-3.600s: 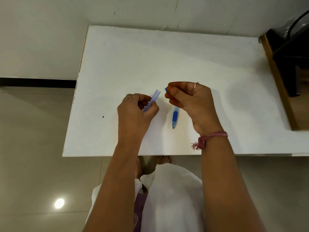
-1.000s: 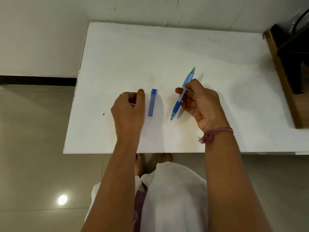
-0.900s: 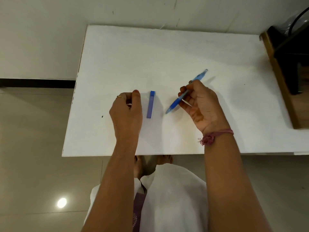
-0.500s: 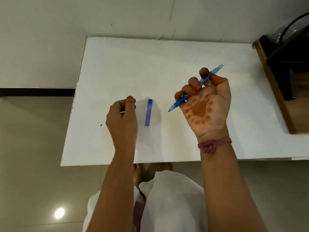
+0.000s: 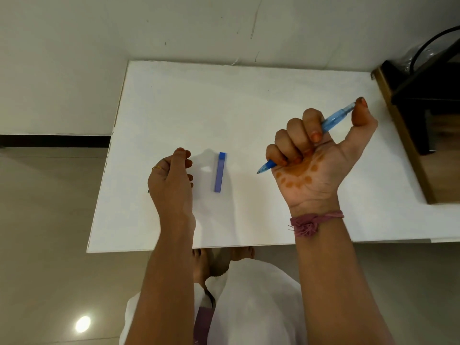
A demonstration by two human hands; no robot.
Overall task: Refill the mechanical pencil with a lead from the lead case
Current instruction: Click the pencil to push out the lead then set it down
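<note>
The blue mechanical pencil (image 5: 336,117) is held in the fist of my right hand (image 5: 313,155), which is raised above the white table (image 5: 224,100) with the palm turned up. Its tip pokes out at the lower left and my thumb rests on the push-button end at the upper right. The blue lead case (image 5: 219,171) lies flat on the table between my hands, touched by neither. My left hand (image 5: 171,180) hovers just left of the case with thumb and fingertips pinched together. Any lead between them is too thin to make out.
A dark wooden-framed piece of furniture (image 5: 423,120) with a black cable stands against the table's right end. A wall runs along the table's far edge. Tiled floor lies to the left and below the near edge, where my feet and white clothing show.
My right hand picked the pencil off the table, turned palm up, lifted it to the right and set the thumb on its end. The left hand laid the case down and stayed pinched.
</note>
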